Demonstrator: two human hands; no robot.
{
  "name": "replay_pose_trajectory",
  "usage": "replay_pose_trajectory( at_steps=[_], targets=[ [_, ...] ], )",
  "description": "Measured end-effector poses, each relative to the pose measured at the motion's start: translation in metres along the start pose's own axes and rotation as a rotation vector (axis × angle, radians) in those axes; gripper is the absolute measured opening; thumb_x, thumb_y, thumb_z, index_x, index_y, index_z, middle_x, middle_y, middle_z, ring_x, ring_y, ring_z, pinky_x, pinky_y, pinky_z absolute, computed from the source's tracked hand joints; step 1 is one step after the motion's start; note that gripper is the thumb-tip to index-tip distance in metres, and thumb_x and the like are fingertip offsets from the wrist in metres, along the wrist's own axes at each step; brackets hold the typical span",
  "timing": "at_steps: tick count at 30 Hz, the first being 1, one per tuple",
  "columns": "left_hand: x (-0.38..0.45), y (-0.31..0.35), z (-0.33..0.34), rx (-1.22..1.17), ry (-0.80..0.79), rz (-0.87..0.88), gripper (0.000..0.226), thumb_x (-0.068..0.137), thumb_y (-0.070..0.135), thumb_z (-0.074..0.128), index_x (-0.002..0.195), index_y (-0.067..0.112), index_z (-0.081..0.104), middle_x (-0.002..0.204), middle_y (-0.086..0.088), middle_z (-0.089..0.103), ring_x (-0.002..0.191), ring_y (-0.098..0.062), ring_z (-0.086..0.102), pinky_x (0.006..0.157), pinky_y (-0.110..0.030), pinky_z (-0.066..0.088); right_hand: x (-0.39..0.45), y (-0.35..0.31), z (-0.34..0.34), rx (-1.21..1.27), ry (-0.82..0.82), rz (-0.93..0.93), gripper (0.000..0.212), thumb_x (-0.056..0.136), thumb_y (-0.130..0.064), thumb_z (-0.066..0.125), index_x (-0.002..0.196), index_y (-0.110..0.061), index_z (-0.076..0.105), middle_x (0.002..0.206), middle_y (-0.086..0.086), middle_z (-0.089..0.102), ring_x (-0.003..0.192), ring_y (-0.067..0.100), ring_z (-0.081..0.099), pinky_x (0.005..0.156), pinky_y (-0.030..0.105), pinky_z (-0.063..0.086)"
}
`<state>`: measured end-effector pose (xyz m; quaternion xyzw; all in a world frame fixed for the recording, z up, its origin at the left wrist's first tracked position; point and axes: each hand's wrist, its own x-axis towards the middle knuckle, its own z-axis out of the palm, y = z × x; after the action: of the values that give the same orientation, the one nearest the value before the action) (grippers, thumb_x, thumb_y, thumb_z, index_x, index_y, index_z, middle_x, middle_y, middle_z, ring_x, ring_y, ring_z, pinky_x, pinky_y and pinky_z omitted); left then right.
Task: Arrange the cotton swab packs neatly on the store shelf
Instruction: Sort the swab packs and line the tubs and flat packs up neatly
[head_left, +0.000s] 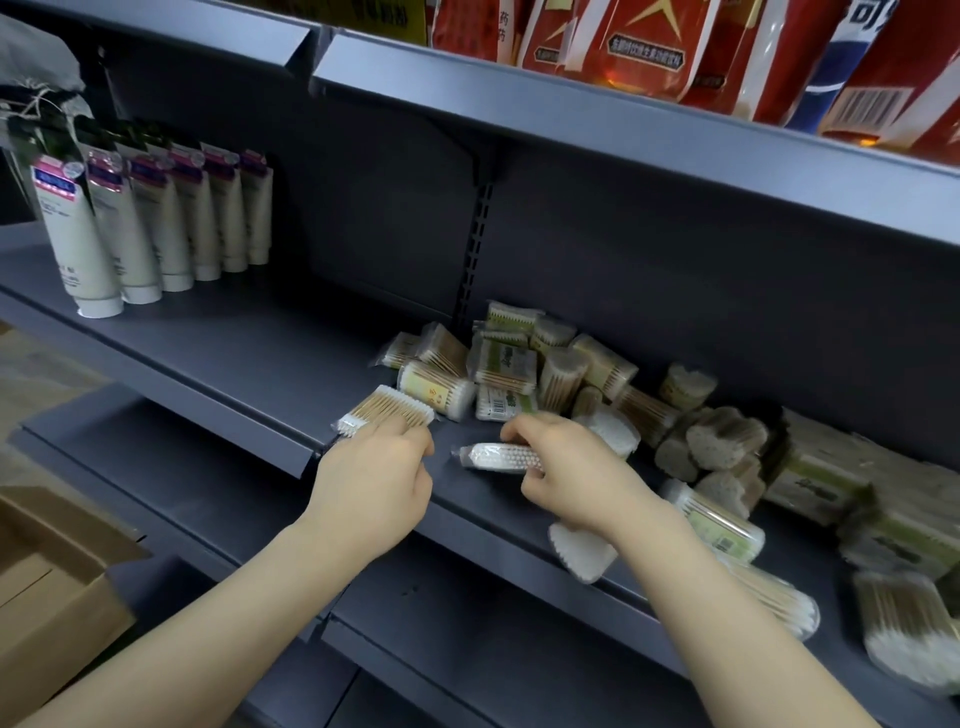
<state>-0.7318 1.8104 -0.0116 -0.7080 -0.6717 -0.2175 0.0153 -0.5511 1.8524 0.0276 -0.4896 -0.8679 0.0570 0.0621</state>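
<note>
Open brown cardboard box (57, 582): nearest, at lower left below the shelving.

Left hand (371, 483): at the front edge of the grey-blue metal shelf (218, 343), fingers curled round a flat clear-wrapped pack of wooden-stemmed cotton swabs (384, 413) held over that edge.

Right hand (566, 467): just beside the left, not touching it, pinching a second clear pack seen end-on as white cotton tips (498, 457).

Loose heap of cotton swab packs (571, 379): flat sleeves and round bundles, jumbled from mid-shelf toward the right end, some overhanging the front edge. None yet in rows.

Handling, judged: light; film wrap likely slippery and crushable; stems stiff lengthwise. Best taken across the flat sides at mid-length, not by the soft tips.

Row of white squeeze tubes with pink labels (156, 228): standing cap-down at the left end of the shelf, well apart from the heap.

Surface: smooth painted metal, dark slotted back panel.

Red and blue printed bags (649, 47): on the shelf above.
</note>
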Motion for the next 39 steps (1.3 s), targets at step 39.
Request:
replay_pose_trajectory(
  at_steps=[39],
  targets=[
    [0.026, 0.210, 0.043, -0.574, -0.056, 0.184, 0.014, 0.093, 0.027, 0.046, 0.094, 0.017, 0.055, 0.097, -0.001, 0.056, 0.092, -0.020, 0.053, 0.075, -0.036, 0.045, -0.147, 0.162, -0.057, 0.446, 0.495, 0.258, 0.057, 0.083, -0.002, 0.057, 0.125, -0.036, 0.042, 0.098, -0.009, 0.060, 0.082, 0.002, 0.058, 0.073, 0.006, 0.042]
  ],
)
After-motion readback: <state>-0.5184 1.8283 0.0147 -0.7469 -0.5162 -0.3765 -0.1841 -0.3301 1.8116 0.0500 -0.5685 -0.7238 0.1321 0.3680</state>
